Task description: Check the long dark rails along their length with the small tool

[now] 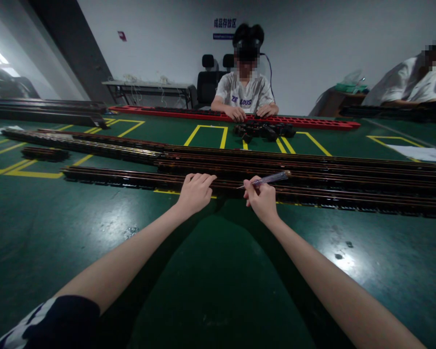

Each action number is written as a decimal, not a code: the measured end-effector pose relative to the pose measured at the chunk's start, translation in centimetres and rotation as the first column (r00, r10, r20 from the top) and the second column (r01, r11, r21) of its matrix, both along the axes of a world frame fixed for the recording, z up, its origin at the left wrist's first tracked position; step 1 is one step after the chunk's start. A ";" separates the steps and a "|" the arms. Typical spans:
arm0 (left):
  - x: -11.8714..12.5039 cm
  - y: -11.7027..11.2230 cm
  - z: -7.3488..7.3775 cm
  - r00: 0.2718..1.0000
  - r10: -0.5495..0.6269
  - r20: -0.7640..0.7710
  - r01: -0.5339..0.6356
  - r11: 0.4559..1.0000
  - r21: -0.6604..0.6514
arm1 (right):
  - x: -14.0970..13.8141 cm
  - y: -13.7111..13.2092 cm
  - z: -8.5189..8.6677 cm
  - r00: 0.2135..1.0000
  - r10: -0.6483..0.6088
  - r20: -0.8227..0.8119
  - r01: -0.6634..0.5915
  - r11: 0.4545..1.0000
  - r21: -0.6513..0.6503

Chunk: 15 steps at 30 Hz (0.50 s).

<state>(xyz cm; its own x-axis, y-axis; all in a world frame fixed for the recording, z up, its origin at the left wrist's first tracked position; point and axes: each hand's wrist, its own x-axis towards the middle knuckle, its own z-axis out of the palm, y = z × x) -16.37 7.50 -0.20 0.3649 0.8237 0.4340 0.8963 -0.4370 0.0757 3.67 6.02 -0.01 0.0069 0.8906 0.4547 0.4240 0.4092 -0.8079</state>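
Note:
My right hand (263, 199) is closed round a small screwdriver (272, 178) with a clear purplish handle. Its thin tip points left, over the nearest of the long dark strips (119, 177). On that same strip rests my left hand (194, 195), fingers laid across the top and nothing visibly held in them. The strip's bars look dark and reddish-brown, with a toothed lower edge. More strips (312, 167) of this sort lie side by side just behind it. Both hands cover parts of the near strip.
Across the green table (218, 271) a person in a white shirt works at a long red rack (312, 121), beside a pile of black parts (263, 131). Dark rails (43, 114) lie at the left. A short dark piece (45, 153) sits nearer, and paper (425, 153) lies right.

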 end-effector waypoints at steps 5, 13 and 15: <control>0.0 -0.1 0.2 1.000 -0.001 0.002 0.001 1.000 -0.005 | 0.0 -0.1 0.0 1.000 0.005 -0.019 -0.006 1.000 -0.005; 0.0 0.1 0.0 0.999 0.002 -0.032 -0.001 0.999 0.034 | -0.1 0.0 -0.1 0.999 0.010 -0.036 -0.010 1.000 -0.010; 0.0 0.2 -0.2 0.999 0.001 -0.036 0.001 0.999 0.053 | -0.1 0.1 -0.1 0.999 0.005 -0.038 -0.005 1.000 -0.009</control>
<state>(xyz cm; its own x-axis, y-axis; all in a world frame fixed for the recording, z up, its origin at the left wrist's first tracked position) -16.40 7.65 -0.38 0.3815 0.7998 0.4633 0.8978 -0.4399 0.0201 3.57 6.08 -0.15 0.0196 0.8946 0.4464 0.3911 0.4041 -0.8269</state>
